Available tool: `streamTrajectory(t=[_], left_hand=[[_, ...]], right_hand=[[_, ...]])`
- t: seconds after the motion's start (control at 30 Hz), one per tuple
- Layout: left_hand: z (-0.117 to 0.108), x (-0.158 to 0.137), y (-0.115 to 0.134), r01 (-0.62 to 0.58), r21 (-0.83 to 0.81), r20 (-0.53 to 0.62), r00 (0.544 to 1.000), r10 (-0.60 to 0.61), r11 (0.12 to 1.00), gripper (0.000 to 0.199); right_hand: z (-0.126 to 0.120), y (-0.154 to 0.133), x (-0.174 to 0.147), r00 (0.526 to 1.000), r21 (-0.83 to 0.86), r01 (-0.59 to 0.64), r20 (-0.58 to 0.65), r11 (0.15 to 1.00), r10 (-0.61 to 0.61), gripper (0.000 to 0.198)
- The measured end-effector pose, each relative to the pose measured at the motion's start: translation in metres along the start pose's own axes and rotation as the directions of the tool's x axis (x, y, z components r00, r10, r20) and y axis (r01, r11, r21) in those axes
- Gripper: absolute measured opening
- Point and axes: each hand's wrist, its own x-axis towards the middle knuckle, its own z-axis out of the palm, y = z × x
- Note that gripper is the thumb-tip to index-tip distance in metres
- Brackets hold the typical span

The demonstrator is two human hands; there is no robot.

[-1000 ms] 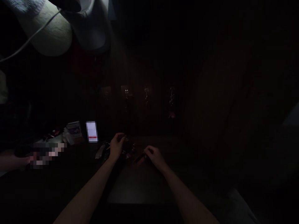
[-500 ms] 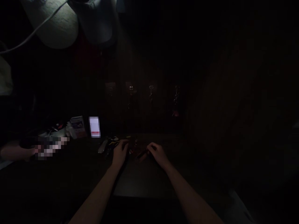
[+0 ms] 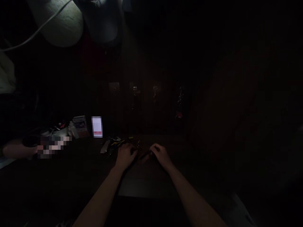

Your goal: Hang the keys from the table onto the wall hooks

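The scene is very dark. My right hand [image 3: 161,155] is closed, thumb and fingers pinching the right end of a flat, dark reddish-brown item [image 3: 145,157]; its kind cannot be made out. My left hand [image 3: 126,155] lies just left of that item, fingers curled and thumb tip close to its left end. Whatever may be between the left fingers is hidden. Beyond the left hand is a group of small objects: a pale, smooth, elongated piece [image 3: 105,147], a yellow-edged tool [image 3: 117,143] and a small yellow piece [image 3: 131,137].
A lit phone screen [image 3: 97,127] stands at the back left, beside a small box [image 3: 80,126] and a white bottle [image 3: 74,130]. Keys [image 3: 180,97] hang on hooks along the back wall. Two caps [image 3: 100,25] and a white cable [image 3: 35,33] hang at upper left.
My left hand has moved right and slightly nearer, from the small objects toward the reddish-brown item. The right hand keeps its pinch almost unmoved. The whole view has shifted slightly.
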Motion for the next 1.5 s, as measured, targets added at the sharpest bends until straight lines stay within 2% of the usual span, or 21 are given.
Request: streamTrajectory(t=[0.13,0.3,0.43,0.53,0.67,0.83,0.97,1.03,1.1,1.2,1.3,1.4,1.5], left_hand=[[-0.003,0.0,0.003,-0.024,0.02,0.015,1.0,0.024,1.0,0.018],[-0.007,0.001,0.001,-0.075,-0.09,-0.041,0.997,0.071,0.993,0.021],[-0.008,-0.001,0.001,0.016,-0.284,-0.13,0.99,-0.056,0.959,0.022],[-0.009,-0.001,0.003,0.112,-0.44,-0.132,0.973,-0.188,0.891,0.022],[-0.007,0.003,0.002,0.214,-0.666,-0.058,0.94,-0.336,0.714,0.025],[-0.002,0.009,0.002,0.255,-0.88,0.089,0.917,-0.389,0.401,0.029],[-0.003,0.011,0.01,0.222,-0.966,0.163,0.919,-0.358,0.132,0.03],[-0.005,0.011,0.015,0.221,-0.975,0.218,0.929,-0.3,-0.023,0.028],[-0.007,0.01,0.019,0.245,-0.961,0.268,0.937,-0.226,-0.126,0.025],[-0.008,0.009,0.022,0.324,-0.92,0.354,0.928,-0.114,-0.219,0.023],[-0.006,0.008,0.022,0.398,-0.87,0.419,0.908,-0.012,-0.29,0.019],[-0.002,0.008,0.019,0.432,-0.844,0.449,0.893,0.022,-0.319,0.017],[0.0,0.011,0.014,0.423,-0.839,0.448,0.894,0.009,-0.343,0.016]], right_hand=[[0.0,-0.001,0.0,1.0,-0.014,0.002,0.007,1.0,-0.002,0.021],[-0.001,-0.002,-0.001,0.999,-0.031,0.034,0.007,0.999,-0.033,0.02],[0.0,0.0,0.0,0.999,-0.039,0.046,0.015,0.998,-0.046,0.02],[0.0,0.001,0.0,0.999,-0.043,0.044,0.013,0.998,-0.043,0.02],[0.001,0.001,0.0,0.998,-0.058,0.058,0.033,0.997,-0.056,0.021],[0.002,0.0,-0.001,0.996,-0.079,0.074,0.065,0.994,-0.069,0.021],[0.003,0.0,-0.001,0.993,-0.102,0.087,0.09,0.991,-0.078,0.02],[0.005,0.001,-0.002,0.99,-0.128,0.114,0.097,0.985,-0.102,0.017],[0.007,0.003,-0.002,0.987,-0.168,0.144,0.089,0.975,-0.13,0.019],[0.01,0.007,-0.002,0.981,-0.236,0.179,0.116,0.955,-0.156,0.029],[0.012,0.01,0.0,0.969,-0.274,0.21,0.184,0.938,-0.164,0.025],[0.011,0.011,0.001,0.967,-0.255,0.21,0.196,0.944,-0.162,0.013],[0.009,0.008,0.002,0.982,-0.185,0.154,0.14,0.971,-0.129,0.01]])
